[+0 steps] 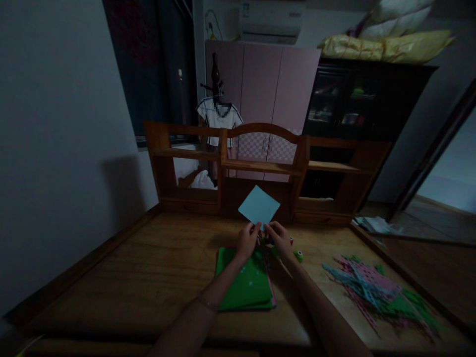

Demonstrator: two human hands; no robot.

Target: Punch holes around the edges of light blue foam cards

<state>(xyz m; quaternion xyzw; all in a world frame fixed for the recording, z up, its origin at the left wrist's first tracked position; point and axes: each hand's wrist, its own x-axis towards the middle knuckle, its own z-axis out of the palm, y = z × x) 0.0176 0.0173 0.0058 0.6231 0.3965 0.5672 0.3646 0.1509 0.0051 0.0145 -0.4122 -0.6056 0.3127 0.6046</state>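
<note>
A light blue square sheet is held up corner-down above the desk. My left hand pinches its lower edge near the bottom corner, and my right hand pinches it just to the right. Beneath my left hand and forearm lies a stack of green sheets, with a pink edge showing at its right side. Small green and red items with round eye-like spots sit beside and behind my right hand, partly hidden by it.
On the desk's right side lies a loose heap of pink, blue and green cut pieces. A wooden shelf unit stands along the desk's back edge. A wall borders the left side.
</note>
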